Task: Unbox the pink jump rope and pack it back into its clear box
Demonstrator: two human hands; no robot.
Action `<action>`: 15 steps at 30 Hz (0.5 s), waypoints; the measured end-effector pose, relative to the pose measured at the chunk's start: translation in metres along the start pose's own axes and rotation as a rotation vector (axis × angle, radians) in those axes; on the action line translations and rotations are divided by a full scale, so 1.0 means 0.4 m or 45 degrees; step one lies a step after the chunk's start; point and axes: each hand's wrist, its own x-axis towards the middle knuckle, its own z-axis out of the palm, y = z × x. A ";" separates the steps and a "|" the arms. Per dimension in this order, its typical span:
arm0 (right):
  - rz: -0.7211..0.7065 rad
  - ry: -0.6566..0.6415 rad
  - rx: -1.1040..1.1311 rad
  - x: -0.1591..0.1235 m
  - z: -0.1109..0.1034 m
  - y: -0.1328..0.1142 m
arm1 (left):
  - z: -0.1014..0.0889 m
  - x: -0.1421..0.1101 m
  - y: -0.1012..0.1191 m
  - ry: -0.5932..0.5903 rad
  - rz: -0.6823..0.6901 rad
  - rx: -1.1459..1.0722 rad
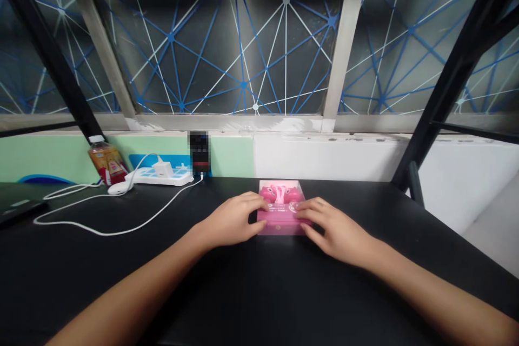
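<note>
A small pink box (281, 211) with pink cartoon figures showing through its top lies flat on the black table (259, 292), near the far edge. My left hand (235, 220) grips its left side, fingers curled over the top edge. My right hand (330, 227) holds the right side, thumb and fingers pressed on the lid. Both forearms reach in from the bottom of the view.
At the far left stand a drink bottle (106, 163), a white power strip (160, 175) with a charger, and a white cable (101, 227) looping over the table. A dark flat object (20, 210) lies at the left edge. Black frame posts (446, 92) rise on the right.
</note>
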 end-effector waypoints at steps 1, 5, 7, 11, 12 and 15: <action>-0.002 -0.002 -0.005 0.000 0.000 0.000 | -0.001 0.000 0.001 0.002 -0.008 0.008; -0.002 -0.009 -0.009 -0.001 -0.001 0.003 | 0.002 0.000 -0.001 0.010 -0.027 0.055; -0.001 -0.020 -0.008 -0.001 -0.002 0.004 | 0.004 -0.001 -0.002 0.003 -0.035 0.099; 0.013 -0.048 -0.011 -0.001 -0.005 0.004 | -0.001 -0.003 0.000 -0.039 0.007 0.151; 0.012 -0.050 -0.009 0.000 -0.004 0.004 | -0.002 -0.003 0.000 -0.044 0.023 0.145; -0.001 -0.030 0.005 0.001 -0.002 0.009 | -0.003 0.000 0.001 -0.051 0.060 0.116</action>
